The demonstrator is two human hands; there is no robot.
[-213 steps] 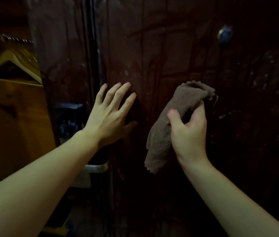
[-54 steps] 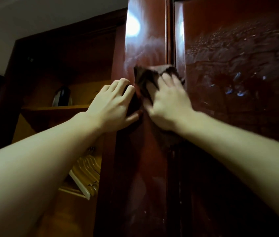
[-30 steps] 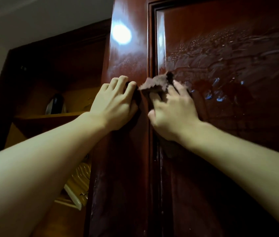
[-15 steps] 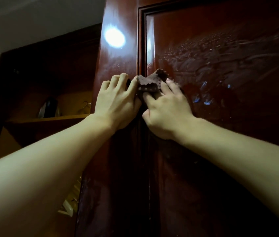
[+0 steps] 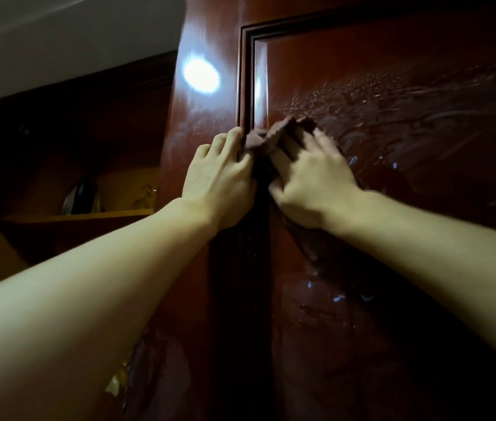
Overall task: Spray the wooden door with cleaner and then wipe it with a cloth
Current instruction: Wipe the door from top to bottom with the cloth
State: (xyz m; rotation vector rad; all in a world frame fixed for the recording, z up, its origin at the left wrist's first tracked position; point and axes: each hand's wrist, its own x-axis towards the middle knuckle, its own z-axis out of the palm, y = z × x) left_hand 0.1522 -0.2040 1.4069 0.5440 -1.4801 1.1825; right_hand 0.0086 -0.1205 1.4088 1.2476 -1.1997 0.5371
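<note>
The glossy reddish-brown wooden door [image 5: 392, 183] fills the right side, with wet droplets and streaks [image 5: 362, 92] across its upper panel. A small brown cloth [image 5: 266, 138] is bunched against the panel's left moulding. My right hand [image 5: 310, 183] grips the cloth and presses it to the door, and part of the cloth hangs hidden under the palm. My left hand [image 5: 219, 183] rests on the door's left stile with bent fingers, its fingertips beside the cloth's edge. No spray bottle is in view.
Left of the door is an open wooden cupboard with a shelf [image 5: 88, 215], a dark object [image 5: 81, 194] and a wire hanger [image 5: 147, 192] on it. A lamp's reflection [image 5: 201, 75] glares on the stile. The pale ceiling is at the top left.
Since seven seconds ago both hands have risen from the handle level to the door's upper panel. Over the last second the cloth has slid slightly right onto the moulding, with the left hand following.
</note>
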